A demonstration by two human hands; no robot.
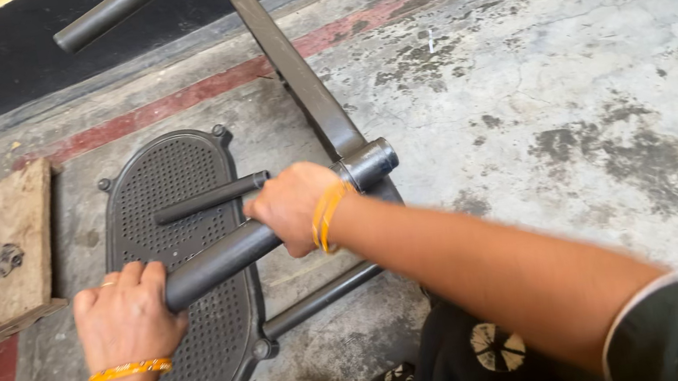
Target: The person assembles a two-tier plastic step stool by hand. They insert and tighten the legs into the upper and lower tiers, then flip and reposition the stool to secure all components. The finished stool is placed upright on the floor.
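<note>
A grey welded metal frame of bars and tubes stands on the concrete floor. Both of my hands grip its near horizontal tube (224,255). My left hand (125,316), with an orange band at the wrist, closes over the tube's left end. My right hand (295,207), wearing orange thread bands, wraps the tube near its right end, beside the joint with a flat bar (285,56) that rises to the back. Under the tube lies a dark oval perforated plate (169,175) with a short loose tube (212,197) on it.
A worn wooden block (6,246) lies at the left on the floor. A red painted stripe (193,92) runs across the concrete below a dark wall. Another tube (111,12) of the frame sticks out at the top. My dark clothing shows at the bottom.
</note>
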